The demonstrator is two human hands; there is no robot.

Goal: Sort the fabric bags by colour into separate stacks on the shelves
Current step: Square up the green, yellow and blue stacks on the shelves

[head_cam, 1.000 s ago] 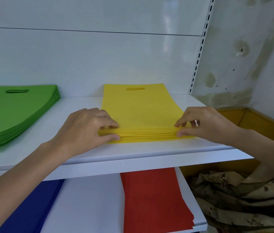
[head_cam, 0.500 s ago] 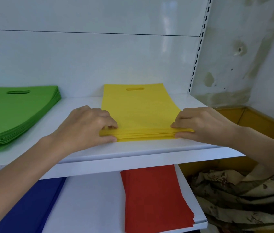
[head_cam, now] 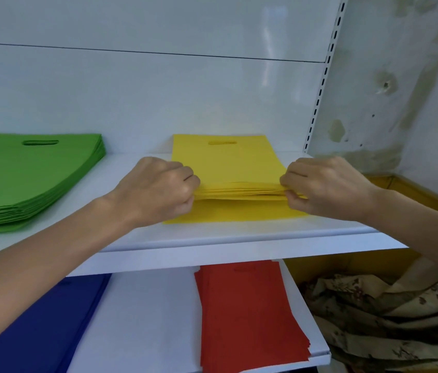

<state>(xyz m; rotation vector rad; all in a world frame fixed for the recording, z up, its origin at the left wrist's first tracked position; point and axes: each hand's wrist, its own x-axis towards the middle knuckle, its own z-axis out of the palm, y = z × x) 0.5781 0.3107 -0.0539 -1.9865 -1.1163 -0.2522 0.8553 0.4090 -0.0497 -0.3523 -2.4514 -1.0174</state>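
- Head view: pinching the near corners of the yellow stack (head_cam: 228, 162) with both hands, the left hand (head_cam: 158, 195) curled round the left corner and the right hand (head_cam: 325, 188) round the right. Raising the upper bags off the bottom ones, opening a gap.
- Sitting on the upper shelf (head_cam: 239, 238), well apart from the green stack (head_cam: 29, 170); sharing the rack with a red stack (head_cam: 244, 313) and a blue stack (head_cam: 37, 327) on the lower shelf (head_cam: 145, 319).
- Probably squaring up: keeping both corners level, aligning edges, lowering flush without dragging the bottom bags toward the shelf lip.
- Hiding most fingertips under the bags; cutting the blue stack off at the frame edge; not showing whether unsorted bags are lying beneath the patterned cloth (head_cam: 387, 313).
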